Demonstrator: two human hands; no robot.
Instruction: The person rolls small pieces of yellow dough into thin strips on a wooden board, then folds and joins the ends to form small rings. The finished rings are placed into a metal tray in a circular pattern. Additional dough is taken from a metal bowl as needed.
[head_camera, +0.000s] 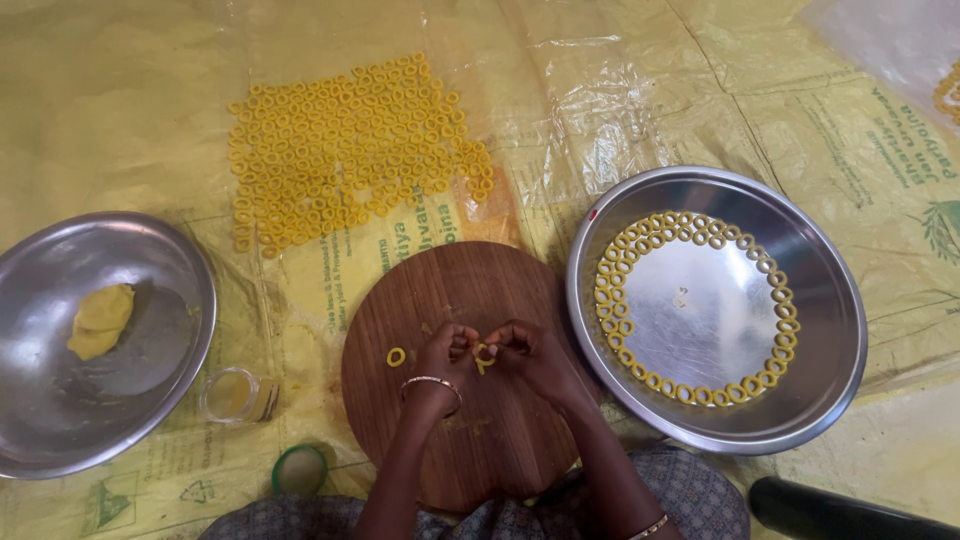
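Both hands are meeting right over the middle of the round wooden board (470, 370), and they're pinching a little strip of yellow dough (484, 358) between them: the left hand (445, 355) is closed on one end with fingertips, bangle sitting on the wrist, and the right hand (528, 352) is closed on the other end, curling it round toward a loop. So the dough piece is being held just above the board, between the two sets of fingertips. One finished dough ring (396, 357) is lying on the board just to the left of the left hand. Going outward, the big steel plate (835, 330) on the right is carrying a neat circle of rings (690, 392) laid along the edge of its flat bottom, touching one another, middle of the plate bare. On the left a steel bowl (150, 260) is holding a lump of yellow dough (100, 320), and a small clear glass (232, 396) plus a green-rimmed lid (300, 468) are sitting near the board. Further up, a big batch of rings (350, 150) is spreading out on the yellow plastic sheet (620, 90) covering the floor. My take on doing this bit well: keep the strip even in thickness, overlap the ends only slightly, and press the joint gently so the loop isn't getting squashed or opening up again.
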